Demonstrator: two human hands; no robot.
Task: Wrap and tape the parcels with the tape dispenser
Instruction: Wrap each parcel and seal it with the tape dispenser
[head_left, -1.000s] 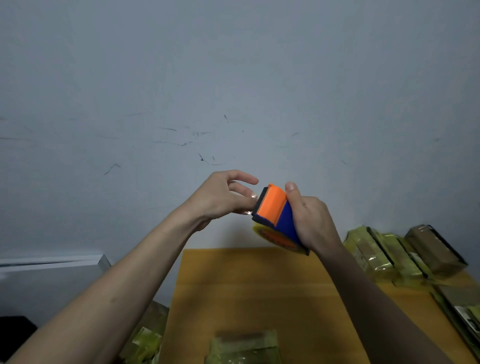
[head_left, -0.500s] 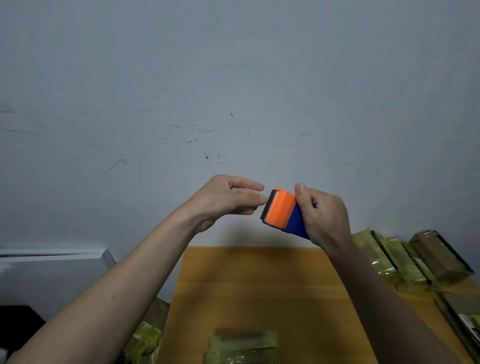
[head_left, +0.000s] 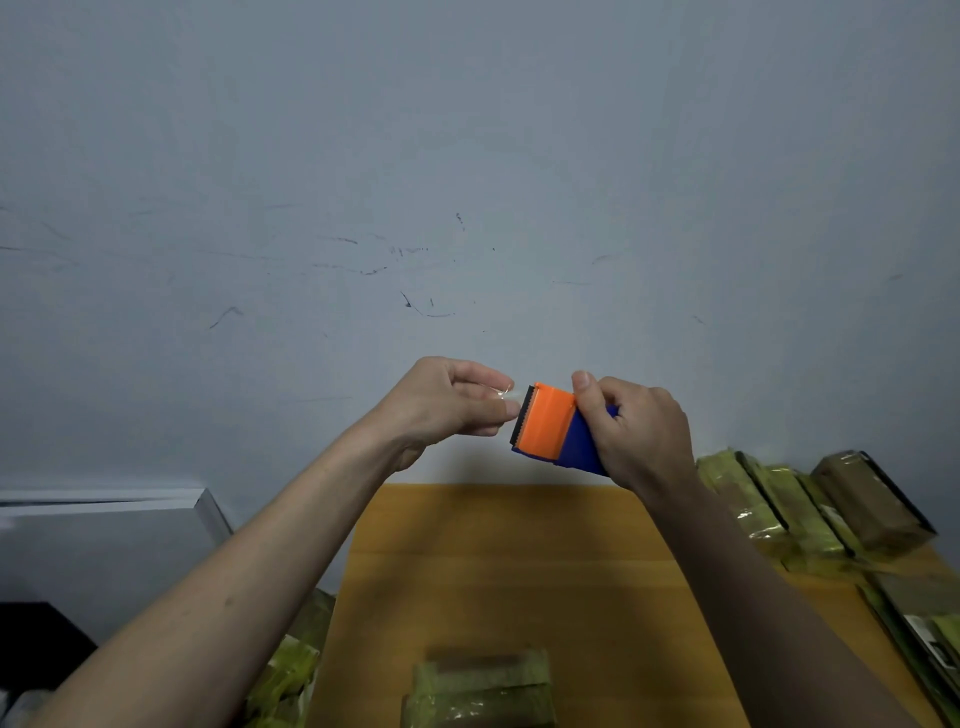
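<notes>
At the far left a grey box-like surface (head_left: 104, 535) with a pale rim sits below the wall, and a black object (head_left: 36, 639) lies in front of it at the near left edge. Just left of the wooden table (head_left: 493, 571), below its edge, some crumpled yellow-green wrapped parcels (head_left: 291, 670) show between the left forearm and the tabletop.

The left hand (head_left: 447, 405) is raised in front of the scuffed grey wall (head_left: 467, 182), above the far end of the table. Its thumb and fingertips are pinched together on a small clear end of tape (head_left: 506, 395), right at the toothed black edge of the dispenser (the tape itself is only a faint glint, so how much is pulled out cannot be told).

The tape dispenser (head_left: 553, 428), orange at the cutter end and blue at the body, is held in the air between the two hands, tilted with the cutter pointing left. The right hand (head_left: 639, 431) grips its blue body, fingers curled round it and the thumb laid along the top by the orange part.

On the table at the near edge, below the hands, lies one yellow-green wrapped parcel (head_left: 480, 691), blurred. At the far right a row of wrapped parcels (head_left: 769, 509) lies side by side, with a brownish parcel (head_left: 872, 499) at the right end, and more flat packets (head_left: 924, 623) run along the near right edge.
</notes>
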